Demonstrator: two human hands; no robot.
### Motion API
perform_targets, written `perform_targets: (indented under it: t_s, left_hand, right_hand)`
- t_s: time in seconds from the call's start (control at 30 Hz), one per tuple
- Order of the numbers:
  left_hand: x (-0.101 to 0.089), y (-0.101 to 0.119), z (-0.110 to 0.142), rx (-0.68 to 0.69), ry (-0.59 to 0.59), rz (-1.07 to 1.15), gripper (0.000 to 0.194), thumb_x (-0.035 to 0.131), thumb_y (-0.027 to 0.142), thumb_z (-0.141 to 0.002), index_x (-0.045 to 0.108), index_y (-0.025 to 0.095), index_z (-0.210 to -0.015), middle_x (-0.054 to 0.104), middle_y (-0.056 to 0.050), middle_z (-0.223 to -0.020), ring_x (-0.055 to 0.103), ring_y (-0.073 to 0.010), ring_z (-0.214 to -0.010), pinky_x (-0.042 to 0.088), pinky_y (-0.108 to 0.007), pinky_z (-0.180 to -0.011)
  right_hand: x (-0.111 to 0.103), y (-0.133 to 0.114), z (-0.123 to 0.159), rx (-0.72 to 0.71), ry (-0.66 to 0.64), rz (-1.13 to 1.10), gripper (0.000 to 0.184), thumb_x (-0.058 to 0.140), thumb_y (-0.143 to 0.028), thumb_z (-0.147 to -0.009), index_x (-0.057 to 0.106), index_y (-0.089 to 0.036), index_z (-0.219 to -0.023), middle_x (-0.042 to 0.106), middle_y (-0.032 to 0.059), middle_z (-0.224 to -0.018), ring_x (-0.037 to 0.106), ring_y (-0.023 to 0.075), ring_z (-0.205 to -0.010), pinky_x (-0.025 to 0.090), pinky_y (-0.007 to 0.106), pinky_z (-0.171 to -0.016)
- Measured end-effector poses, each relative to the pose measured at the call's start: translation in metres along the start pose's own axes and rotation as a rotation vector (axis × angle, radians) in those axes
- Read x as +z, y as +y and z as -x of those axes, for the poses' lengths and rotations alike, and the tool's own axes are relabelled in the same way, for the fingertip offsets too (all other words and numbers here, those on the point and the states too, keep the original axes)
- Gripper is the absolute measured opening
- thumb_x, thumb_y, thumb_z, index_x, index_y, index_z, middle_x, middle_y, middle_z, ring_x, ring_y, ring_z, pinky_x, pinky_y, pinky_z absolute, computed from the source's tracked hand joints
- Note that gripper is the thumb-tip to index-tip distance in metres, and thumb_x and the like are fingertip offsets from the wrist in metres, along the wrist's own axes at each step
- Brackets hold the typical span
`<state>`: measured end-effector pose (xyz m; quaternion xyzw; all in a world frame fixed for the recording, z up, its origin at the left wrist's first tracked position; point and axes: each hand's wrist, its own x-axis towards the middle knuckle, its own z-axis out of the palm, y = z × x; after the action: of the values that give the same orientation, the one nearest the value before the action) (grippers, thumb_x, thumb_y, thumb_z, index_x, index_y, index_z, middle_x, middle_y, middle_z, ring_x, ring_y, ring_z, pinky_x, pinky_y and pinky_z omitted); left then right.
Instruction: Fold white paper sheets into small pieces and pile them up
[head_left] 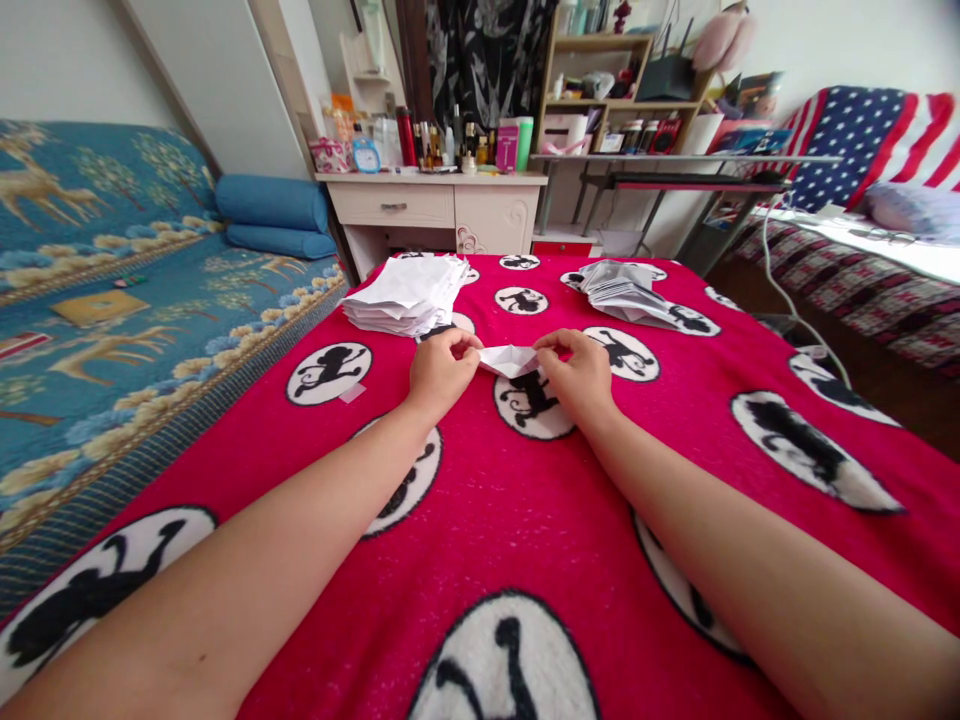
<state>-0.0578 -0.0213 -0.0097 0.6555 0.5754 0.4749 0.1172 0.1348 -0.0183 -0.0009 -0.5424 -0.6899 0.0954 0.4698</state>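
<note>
A small piece of folded white paper [508, 361] is stretched between my two hands, just above the red cloth. My left hand [444, 368] pinches its left end between thumb and fingers. At the opposite end, my right hand [576, 370] grips the paper in the same way. Behind my left hand lies a thick stack of white paper sheets [409, 290]. Beyond my right hand, folded paper pieces [624, 293] lie in a leaning, fanned pile.
A red cloth [480, 520] with black-and-white round figures covers the surface. A small pale scrap [352, 393] lies left of my hands. At the back stands a white dresser [420, 210] crowded with bottles. A blue patterned sofa [112, 330] runs along the left.
</note>
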Motion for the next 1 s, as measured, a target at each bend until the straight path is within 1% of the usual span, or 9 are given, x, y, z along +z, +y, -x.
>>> perform_targets:
  t_s: [0.17,0.23,0.33,0.4,0.53,0.67,0.77,0.9,1.0]
  left_hand:
    - [-0.001,0.001,0.001,0.051,-0.032,-0.035,0.024,0.049,0.012,-0.076,0.072,0.019,-0.081,0.073,-0.002,-0.084,0.063,-0.0156,-0.075,0.048,-0.028,-0.073]
    - [-0.002,0.004,0.003,0.098,-0.055,-0.065,0.024,0.050,0.013,-0.079,0.072,0.019,-0.082,0.073,-0.003,-0.088,0.064,-0.0161,-0.079,0.049,-0.028,-0.076]
    - [-0.002,0.007,0.006,0.173,-0.101,-0.136,0.016,0.060,0.026,-0.081,0.073,0.020,-0.089,0.071,-0.005,-0.092,0.064,-0.0184,-0.084,0.050,-0.030,-0.081]
    - [-0.001,0.008,0.008,0.228,-0.145,-0.176,0.023,0.068,0.035,-0.077,0.074,0.023,-0.097,0.068,-0.006,-0.100,0.063,-0.0201,-0.090,0.050,-0.032,-0.084]
    - [0.001,0.005,0.009,0.287,-0.227,-0.237,0.026,0.071,0.032,-0.077,0.074,0.030,-0.103,0.063,-0.005,-0.112,0.062,-0.0217,-0.100,0.049,-0.033,-0.088]
    - [0.002,0.002,0.006,0.286,-0.246,-0.193,0.015,0.065,0.026,-0.083,0.077,0.026,-0.092,0.068,-0.005,-0.100,0.063,-0.0196,-0.092,0.049,-0.031,-0.083]
    - [0.003,-0.001,0.003,0.264,-0.216,-0.114,0.013,0.064,0.024,-0.083,0.076,0.020,-0.085,0.071,-0.004,-0.090,0.063,-0.0179,-0.084,0.048,-0.030,-0.080]
    - [0.003,-0.004,0.000,0.222,-0.194,-0.072,0.014,0.061,0.024,-0.083,0.073,0.017,-0.080,0.070,-0.003,-0.083,0.062,-0.0170,-0.078,0.047,-0.029,-0.076]
    - [0.003,-0.005,0.000,0.226,-0.212,-0.054,0.014,0.063,0.026,-0.082,0.072,0.017,-0.078,0.070,-0.003,-0.083,0.062,-0.0158,-0.076,0.047,-0.028,-0.074]
  right_hand:
    - [-0.001,0.004,-0.001,0.141,-0.061,0.020,0.020,0.056,-0.028,-0.076,0.073,-0.020,-0.079,0.067,0.0025,-0.066,0.058,0.0174,-0.064,0.039,0.028,-0.058]
    - [-0.001,0.004,0.000,0.094,-0.054,0.002,0.018,0.058,-0.027,-0.075,0.073,-0.019,-0.078,0.066,0.0027,-0.066,0.056,0.0161,-0.061,0.039,0.028,-0.058]
    - [0.002,0.007,-0.001,-0.060,0.000,-0.061,0.014,0.059,-0.022,-0.075,0.072,-0.017,-0.078,0.066,0.0038,-0.071,0.056,0.0146,-0.063,0.042,0.028,-0.062]
    - [0.004,0.009,-0.002,-0.138,0.034,-0.095,0.012,0.059,-0.018,-0.074,0.071,-0.017,-0.078,0.067,0.0045,-0.076,0.057,0.0146,-0.067,0.044,0.028,-0.066]
    - [0.005,0.010,-0.002,-0.124,0.018,-0.134,0.010,0.062,-0.017,-0.073,0.072,-0.017,-0.077,0.068,0.0043,-0.075,0.058,0.0146,-0.066,0.044,0.028,-0.065]
    - [0.004,0.009,-0.001,-0.041,-0.012,-0.172,0.012,0.063,-0.020,-0.075,0.073,-0.017,-0.080,0.070,0.0037,-0.073,0.059,0.0150,-0.064,0.045,0.029,-0.064]
    - [0.002,0.009,-0.002,-0.030,-0.041,-0.142,0.013,0.061,-0.021,-0.076,0.074,-0.019,-0.080,0.071,0.0038,-0.077,0.062,0.0171,-0.071,0.046,0.031,-0.069]
    - [0.002,0.007,-0.002,-0.185,-0.122,-0.036,0.013,0.069,-0.026,-0.074,0.075,-0.022,-0.084,0.070,0.0044,-0.091,0.062,0.0204,-0.087,0.046,0.035,-0.081]
    - [0.003,0.006,-0.001,-0.266,-0.182,0.013,0.009,0.073,-0.029,-0.072,0.074,-0.023,-0.079,0.069,0.0042,-0.093,0.061,0.0204,-0.089,0.045,0.033,-0.079]
